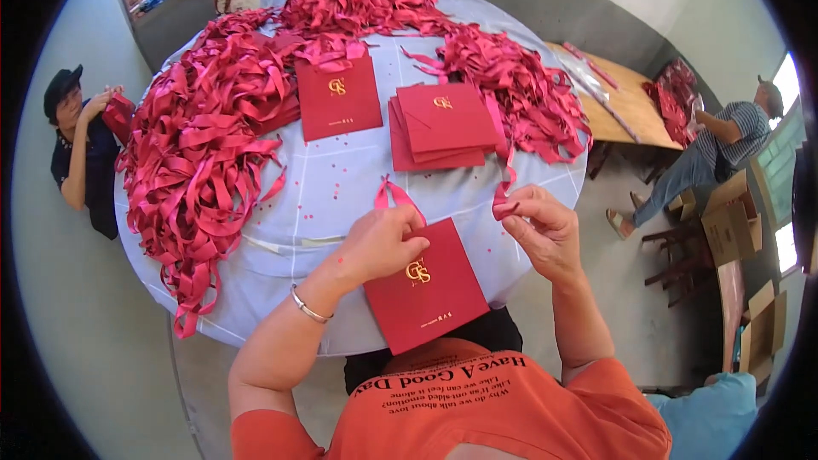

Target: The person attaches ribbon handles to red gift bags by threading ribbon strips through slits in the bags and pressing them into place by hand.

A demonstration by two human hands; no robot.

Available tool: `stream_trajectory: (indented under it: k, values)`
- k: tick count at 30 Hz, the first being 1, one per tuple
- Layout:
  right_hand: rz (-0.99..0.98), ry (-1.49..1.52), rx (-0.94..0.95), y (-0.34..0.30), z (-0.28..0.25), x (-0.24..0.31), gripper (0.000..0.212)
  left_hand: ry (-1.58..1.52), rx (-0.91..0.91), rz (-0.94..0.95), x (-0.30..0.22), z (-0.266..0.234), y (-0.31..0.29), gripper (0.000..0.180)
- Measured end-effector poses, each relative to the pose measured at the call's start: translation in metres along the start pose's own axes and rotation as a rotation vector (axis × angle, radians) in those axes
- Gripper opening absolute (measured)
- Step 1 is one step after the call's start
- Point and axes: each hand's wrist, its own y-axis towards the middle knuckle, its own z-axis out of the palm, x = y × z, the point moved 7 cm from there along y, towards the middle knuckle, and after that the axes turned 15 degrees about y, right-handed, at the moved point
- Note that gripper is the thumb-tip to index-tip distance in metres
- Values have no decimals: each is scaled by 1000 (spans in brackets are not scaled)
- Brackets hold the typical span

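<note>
Fitting a pink ribbon [509,179] seems the step in hand: at the bench [328,220]'s near edge, the left hand [385,243] grips the flat red bag [430,294] near its top; the right hand [543,228] pinches the ribbon, whose end probably needs guiding in.

Right hand [545,230] (bare) in a pinch

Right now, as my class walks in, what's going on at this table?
A person's left hand is over the top edge of a flat red packet, beside a ribbon loop. The right hand pinches a red ribbon. Farther up the table lie stacked packets and ribbon heaps. At left, someone in a dark cap holds something red.
</note>
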Motion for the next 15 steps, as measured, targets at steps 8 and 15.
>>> stream_trajectory:
  k: [8, 15]
  values:
    - [268, -149, 118, -26, 44, -15, 16, -182, 137, -34, 4, 12, 0, 16]
    - [94, -193, 72, -42, 65, -39, 17, -488, 318, -82, 1, 20, -5, 13]
